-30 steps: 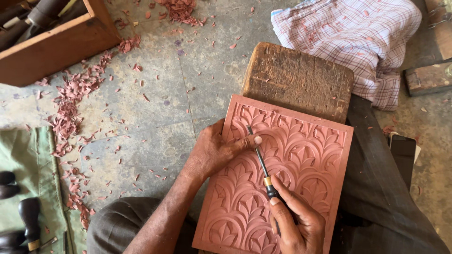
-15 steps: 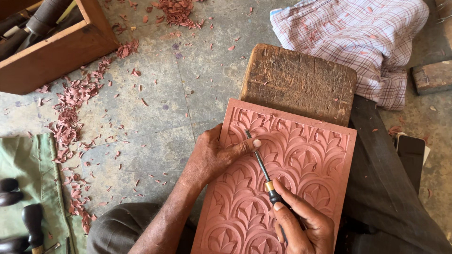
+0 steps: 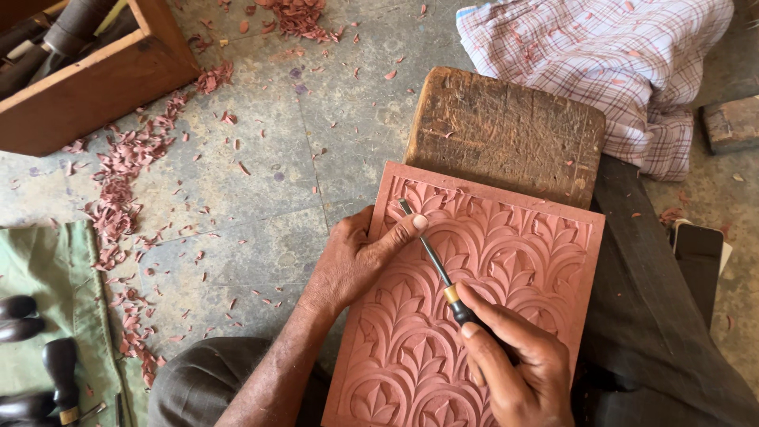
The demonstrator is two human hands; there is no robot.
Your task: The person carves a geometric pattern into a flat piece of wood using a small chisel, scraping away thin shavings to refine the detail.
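Two hands: right hand [image 3: 514,364] grips chisel [image 3: 431,257] | left hand [image 3: 356,257] steadies carved panel [image 3: 506,277] | wooden block [image 3: 506,134] behind

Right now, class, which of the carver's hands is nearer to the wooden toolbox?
Left. The left hand rests on the carved panel's left edge, toward the wooden toolbox; the right hand holds the chisel lower right, farther off.

Head-worn view, steeply downward, close above lap and floor [image 3: 261,166]
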